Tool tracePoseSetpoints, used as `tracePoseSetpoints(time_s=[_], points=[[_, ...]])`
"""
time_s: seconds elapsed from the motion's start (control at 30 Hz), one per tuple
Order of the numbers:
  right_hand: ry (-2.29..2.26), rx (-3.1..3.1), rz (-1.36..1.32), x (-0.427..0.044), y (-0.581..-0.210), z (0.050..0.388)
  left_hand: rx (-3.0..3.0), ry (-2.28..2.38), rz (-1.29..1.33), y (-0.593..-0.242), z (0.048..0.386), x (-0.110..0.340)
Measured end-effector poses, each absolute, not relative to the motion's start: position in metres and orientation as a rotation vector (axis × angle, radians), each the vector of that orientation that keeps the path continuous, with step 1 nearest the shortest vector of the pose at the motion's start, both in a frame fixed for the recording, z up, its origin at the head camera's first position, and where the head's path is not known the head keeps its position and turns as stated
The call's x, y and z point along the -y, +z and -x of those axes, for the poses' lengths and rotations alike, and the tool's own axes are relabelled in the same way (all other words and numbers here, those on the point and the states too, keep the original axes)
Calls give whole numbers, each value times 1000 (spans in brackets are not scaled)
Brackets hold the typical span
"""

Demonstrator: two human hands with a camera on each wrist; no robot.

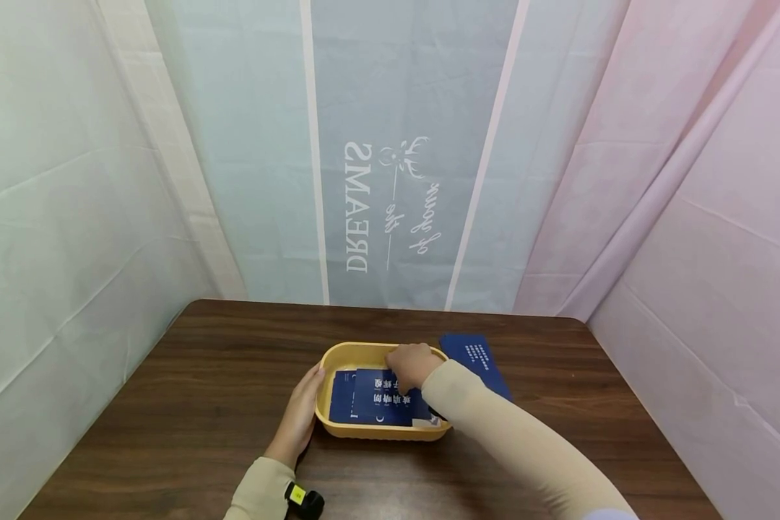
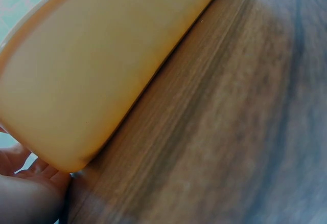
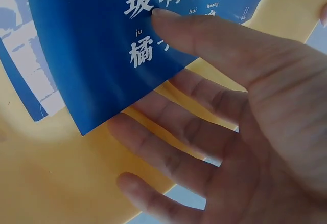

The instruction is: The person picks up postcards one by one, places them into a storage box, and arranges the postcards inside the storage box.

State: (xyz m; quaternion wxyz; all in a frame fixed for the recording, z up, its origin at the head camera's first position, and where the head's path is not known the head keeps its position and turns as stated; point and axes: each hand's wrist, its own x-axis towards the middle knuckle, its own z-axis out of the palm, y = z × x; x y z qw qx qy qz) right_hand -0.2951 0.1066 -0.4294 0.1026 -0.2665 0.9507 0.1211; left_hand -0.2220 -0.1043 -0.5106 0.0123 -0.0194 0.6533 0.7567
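Head view: left hand lies extended against yellow bin; right hand pinches blue card, which slack fingers might drop.

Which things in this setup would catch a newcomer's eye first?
Probably the yellow tray on the dark wood table, with the left hand against its left end. Next, the right hand, over the tray's right side, pinching a blue card with white characters. Behind, white lettering "DREAMS" runs sideways up the backdrop.
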Motion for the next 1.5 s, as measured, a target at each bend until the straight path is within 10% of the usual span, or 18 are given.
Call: tracePoseSetpoints(time_s=[1.5], points=[[-217, -2877, 731, -179, -387, 295, -2030, 2367, 51, -513, 223, 104]])
